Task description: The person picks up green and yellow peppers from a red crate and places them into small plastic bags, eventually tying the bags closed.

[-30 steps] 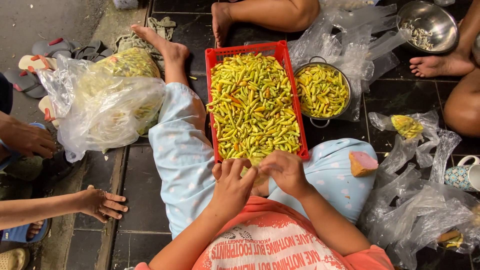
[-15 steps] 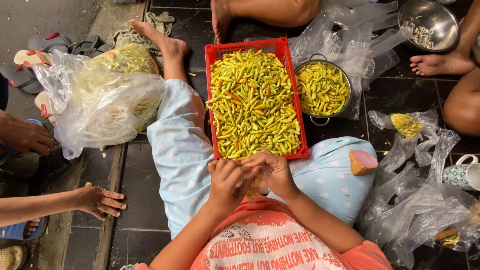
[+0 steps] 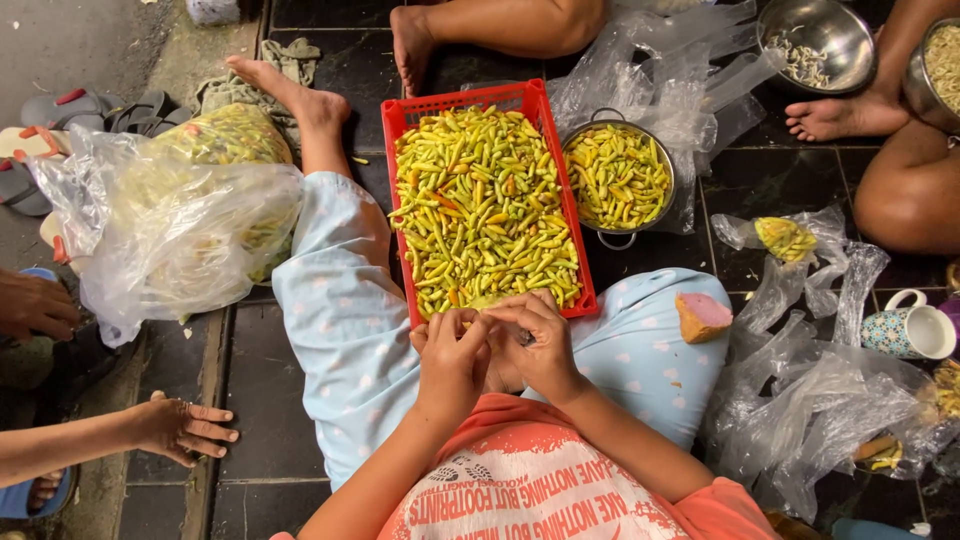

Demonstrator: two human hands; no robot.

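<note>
A red plastic crate (image 3: pixel 405 115) full of small yellow-green chili peppers (image 3: pixel 485 200) rests between my legs on the dark tiled floor. My left hand (image 3: pixel 452 355) and my right hand (image 3: pixel 535 340) meet at the crate's near edge, fingertips pinched together on a small chili that is mostly hidden by the fingers. A metal pot (image 3: pixel 618 175) right of the crate holds more chilies.
A big clear bag of chilies (image 3: pixel 185 215) lies at the left. Another person's hands (image 3: pixel 185 428) rest on the floor at the left. Other people's legs and feet (image 3: pixel 845 115) are at the top and right, with metal bowls (image 3: pixel 815 40), crumpled plastic bags, a mug (image 3: pixel 910 332) and sandals.
My two hands have moved closer together and a little up toward the crate's edge, fingers now pinched together. The view has shifted slightly.
</note>
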